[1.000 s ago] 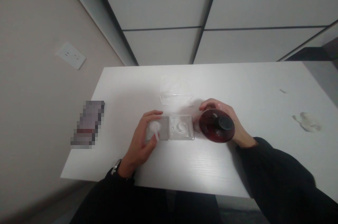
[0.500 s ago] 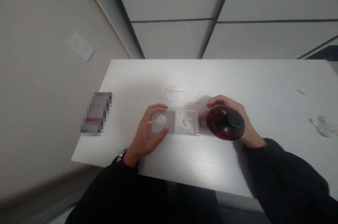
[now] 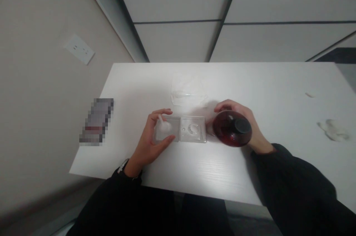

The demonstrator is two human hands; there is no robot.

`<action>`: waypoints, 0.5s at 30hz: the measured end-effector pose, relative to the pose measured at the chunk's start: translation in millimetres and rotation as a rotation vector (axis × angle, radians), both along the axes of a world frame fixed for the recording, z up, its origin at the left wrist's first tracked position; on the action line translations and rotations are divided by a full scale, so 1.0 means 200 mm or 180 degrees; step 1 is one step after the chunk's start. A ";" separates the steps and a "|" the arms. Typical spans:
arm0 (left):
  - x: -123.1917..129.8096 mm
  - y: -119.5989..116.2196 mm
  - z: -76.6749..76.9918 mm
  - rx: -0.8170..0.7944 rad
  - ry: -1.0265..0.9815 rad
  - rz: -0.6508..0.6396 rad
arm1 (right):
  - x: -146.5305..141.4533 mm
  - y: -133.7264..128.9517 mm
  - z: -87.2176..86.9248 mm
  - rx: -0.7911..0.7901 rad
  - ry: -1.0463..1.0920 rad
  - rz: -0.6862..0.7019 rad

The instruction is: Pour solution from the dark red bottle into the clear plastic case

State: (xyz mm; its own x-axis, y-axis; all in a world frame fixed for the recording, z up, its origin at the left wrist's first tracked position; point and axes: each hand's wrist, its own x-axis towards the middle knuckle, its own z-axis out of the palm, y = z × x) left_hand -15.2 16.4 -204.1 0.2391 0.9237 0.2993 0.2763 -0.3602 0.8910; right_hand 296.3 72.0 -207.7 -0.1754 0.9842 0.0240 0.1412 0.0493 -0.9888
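- On white table (image 3: 222,176), L hand (image 3: 148,145) is spread around clear plastic case (image 3: 198,138), 1 white spoon (image 3: 166,128) over its L half.
- R hand (image 3: 253,117) is curled round dark-red bottle (image 3: 222,130) w/ blk cap (image 3: 242,125).

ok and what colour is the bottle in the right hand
Dark red: the bottle, topped by a black cap. The head view shows it best.

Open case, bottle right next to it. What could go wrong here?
The dark red bottle in the right hand might knock the clear case.
The white piece's handle is close to the fingers of the left hand; they could flick it out.
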 end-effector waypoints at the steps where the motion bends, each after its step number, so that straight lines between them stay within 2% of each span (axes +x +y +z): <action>1: 0.00 0.00 -0.01 0.0025 -0.0024 0.0063 | 0.00 0.00 0.00 -0.0053 0.0016 0.0014; 5: 0.00 0.01 0.01 0.0135 0.0140 0.0162 | 0.00 0.00 0.01 -0.0121 0.0017 0.0038; 9: -0.01 0.00 0.04 0.0104 0.0380 -0.0139 | -0.01 0.00 0.02 0.0058 -0.0134 -0.0023; 15: -0.01 0.00 -0.01 0.0158 0.0175 0.0326 | -0.01 0.01 0.01 0.0104 -0.0166 0.0054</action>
